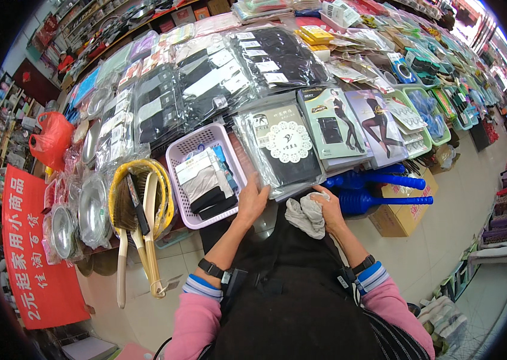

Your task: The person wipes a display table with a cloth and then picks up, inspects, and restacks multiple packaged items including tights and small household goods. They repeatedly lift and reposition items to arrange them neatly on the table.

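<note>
Grey cloth (305, 215) is bunched in the right hand (327, 207), fingers curled around it, at the counter's front edge. Beside it, the left hand (252, 201) is laid flat, fingers spread, on a clear-wrapped dark package (283, 147) next to a lilac basket (193, 150).

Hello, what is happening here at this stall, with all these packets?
A person stands at a stall table crowded with packaged goods. The left hand rests flat on the near edge of a clear packet of dark garments, beside a lilac basket of folded items. The right hand grips a crumpled grey cloth at the table edge. Blue plastic tools lie to the right.
</note>
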The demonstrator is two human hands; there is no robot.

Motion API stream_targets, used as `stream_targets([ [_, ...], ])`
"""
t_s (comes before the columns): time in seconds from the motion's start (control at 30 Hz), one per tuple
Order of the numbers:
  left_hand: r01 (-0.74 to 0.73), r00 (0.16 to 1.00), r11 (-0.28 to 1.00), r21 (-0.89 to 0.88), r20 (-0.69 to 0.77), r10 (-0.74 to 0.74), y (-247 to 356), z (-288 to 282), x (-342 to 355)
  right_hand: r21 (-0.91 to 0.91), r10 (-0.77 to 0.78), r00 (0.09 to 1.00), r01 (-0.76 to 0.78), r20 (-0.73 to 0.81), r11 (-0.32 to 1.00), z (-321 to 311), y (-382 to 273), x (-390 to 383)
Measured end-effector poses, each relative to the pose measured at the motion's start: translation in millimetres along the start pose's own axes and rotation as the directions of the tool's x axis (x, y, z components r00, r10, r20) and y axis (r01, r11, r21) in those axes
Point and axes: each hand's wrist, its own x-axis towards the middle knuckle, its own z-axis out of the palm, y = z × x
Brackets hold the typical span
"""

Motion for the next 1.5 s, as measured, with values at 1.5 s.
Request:
stream_targets([
  [1.5, 0.376, 0.924, 0.622, -0.687, 0.234, -0.301, -11, -32, 62, 0.217, -0.014, 0.999, 0.022, -0.040, 0.976, -22, -17, 21],
])
